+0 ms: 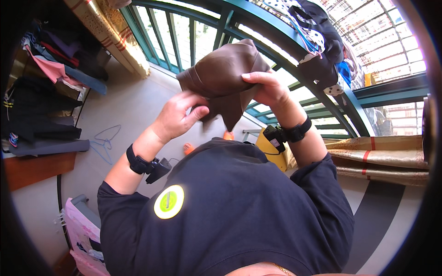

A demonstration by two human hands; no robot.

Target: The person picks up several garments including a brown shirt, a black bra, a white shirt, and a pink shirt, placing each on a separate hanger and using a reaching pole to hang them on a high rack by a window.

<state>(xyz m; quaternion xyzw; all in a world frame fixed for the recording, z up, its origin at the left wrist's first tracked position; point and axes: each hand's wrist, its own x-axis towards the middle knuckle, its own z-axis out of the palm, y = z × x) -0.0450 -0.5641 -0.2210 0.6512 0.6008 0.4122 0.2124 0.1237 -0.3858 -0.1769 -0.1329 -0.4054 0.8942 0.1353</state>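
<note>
A dark brown piece of cloth or garment (pixel 221 70), folded and partly blurred, is held up before me near the window bars. My right hand (pixel 267 86) grips its right side, the thumb lying on top of the fabric. At its lower left edge is my left hand (pixel 181 114), with the fingertips behind the cloth and the thumb apart from the fingers; whether it pinches the fabric is hard to tell. Pointed ends of the cloth hang below, between the hands. A black strap with a small device sits on each wrist.
Beyond the hands stands a teal barred window frame (pixel 226 15), with hanging clothes (pixel 319 38) at upper right. Folded clothes (pixel 45 107) lie on shelves at left. A blue wire hanger (pixel 107 142) lies on the floor. Gold curtains (pixel 380 151) hang at right, near a yellow board (pixel 272 151).
</note>
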